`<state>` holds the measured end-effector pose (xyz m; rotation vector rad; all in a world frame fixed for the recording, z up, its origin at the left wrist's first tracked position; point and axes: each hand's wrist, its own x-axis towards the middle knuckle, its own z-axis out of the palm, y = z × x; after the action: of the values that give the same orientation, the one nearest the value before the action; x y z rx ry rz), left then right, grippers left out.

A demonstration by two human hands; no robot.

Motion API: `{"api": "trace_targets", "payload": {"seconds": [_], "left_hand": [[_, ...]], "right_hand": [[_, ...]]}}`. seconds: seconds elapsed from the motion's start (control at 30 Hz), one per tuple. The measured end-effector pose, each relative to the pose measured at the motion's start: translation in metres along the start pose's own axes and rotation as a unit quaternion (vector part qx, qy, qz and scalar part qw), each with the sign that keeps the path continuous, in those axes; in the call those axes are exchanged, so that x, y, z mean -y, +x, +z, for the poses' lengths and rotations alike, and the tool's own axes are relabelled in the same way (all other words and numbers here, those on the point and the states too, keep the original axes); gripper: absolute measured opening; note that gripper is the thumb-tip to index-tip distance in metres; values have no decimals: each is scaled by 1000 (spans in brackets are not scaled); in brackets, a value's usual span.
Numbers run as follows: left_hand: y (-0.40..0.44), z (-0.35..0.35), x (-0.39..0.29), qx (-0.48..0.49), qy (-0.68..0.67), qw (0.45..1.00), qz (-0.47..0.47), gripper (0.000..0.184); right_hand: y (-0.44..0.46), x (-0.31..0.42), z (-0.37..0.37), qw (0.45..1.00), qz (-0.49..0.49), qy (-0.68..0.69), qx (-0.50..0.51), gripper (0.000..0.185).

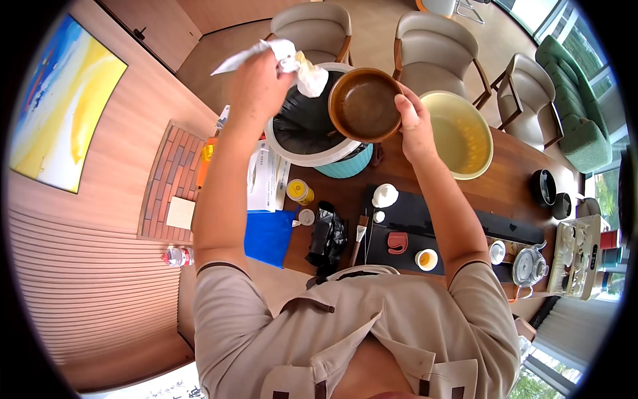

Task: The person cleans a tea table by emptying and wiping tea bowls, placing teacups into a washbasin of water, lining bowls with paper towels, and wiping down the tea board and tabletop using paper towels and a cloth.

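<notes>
My left hand (258, 86) is closed round a crumpled, stained tissue (310, 74), above the left side of the trash bin. In my right hand (415, 126) is a brown bowl (365, 105), gripped at its right rim and tilted so that its inside faces me. The bowl overlaps the right side of the trash bin (309, 158), which has a white rim, a turquoise body and a black liner. Just right of that hand stands a large pale yellow basin (456, 135).
On the wooden table are a yellow-labelled jar (300, 191), a black plastic bag (326, 234), a brush (359, 236), a dark mat (415, 216), a small cup (426, 259) and a glass teapot (530, 267). Chairs (435, 46) stand along the far side. A blue folder (269, 238) lies at left.
</notes>
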<state>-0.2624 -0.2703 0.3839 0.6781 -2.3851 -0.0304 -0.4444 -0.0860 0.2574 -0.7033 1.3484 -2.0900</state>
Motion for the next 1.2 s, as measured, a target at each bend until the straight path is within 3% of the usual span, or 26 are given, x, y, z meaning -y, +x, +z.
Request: {"api": "trace_targets", "payload": {"seconds": [0.1,0.17,0.23,0.3,0.37,0.4,0.5,0.6,0.67,0.7,0.77,0.83,0.87,0.9,0.97,1.0,1.07,1.13,1.2], "left_hand": [[-15,42,26,0,-131,990,-53,33],[-23,77,43,93,-79,984,-132,35],[-39,131,74,161,-131,971,-117,35],[-50,158,89,353,-61,933,-20,35],[-51,160,72,384,37,923,18,29],[-44,146,50,441,112,890,-25,30],[-44,153,39,475,128,870,-37,37],[-56,167,53,412,83,907,11,33],[-50,157,43,499,76,863,-21,29],[-53,158,54,459,32,888,15,24],[-58,154,48,349,-18,934,-71,12],[-63,149,40,299,-43,953,-31,10],[-65,147,34,299,-35,949,-89,11],[-64,146,33,315,37,939,-131,14],[-70,149,48,290,50,941,-164,16],[-74,147,45,292,52,942,-158,16],[-84,141,37,197,-14,973,-123,17],[-90,135,34,174,16,979,-101,18],[-94,132,34,146,44,985,-79,18]], "right_hand": [[-13,6,-2,1000,-20,0,-11,56],[-30,18,-9,996,29,65,-51,52],[-43,14,-32,990,47,105,-76,50],[-60,20,-55,974,90,175,-112,46],[-77,30,-79,962,79,194,-178,45],[-87,35,-93,948,77,218,-218,45],[-117,39,-162,934,67,186,-298,39],[-143,36,-250,916,45,152,-369,36],[-156,36,-308,887,57,85,-451,36],[-162,28,-346,885,59,77,-455,39],[-162,3,-419,865,82,61,-492,43],[-153,-24,-477,812,123,7,-570,59],[-146,-22,-479,781,130,-29,-610,59],[-137,-26,-489,766,157,-43,-622,52],[-122,-51,-528,752,202,-30,-627,48],[-116,-68,-546,764,213,-21,-609,42],[-104,-60,-538,757,251,-44,-602,37],[-92,-139,-597,757,251,-103,-594,38],[-91,-123,-582,754,277,-93,-588,34]]}}
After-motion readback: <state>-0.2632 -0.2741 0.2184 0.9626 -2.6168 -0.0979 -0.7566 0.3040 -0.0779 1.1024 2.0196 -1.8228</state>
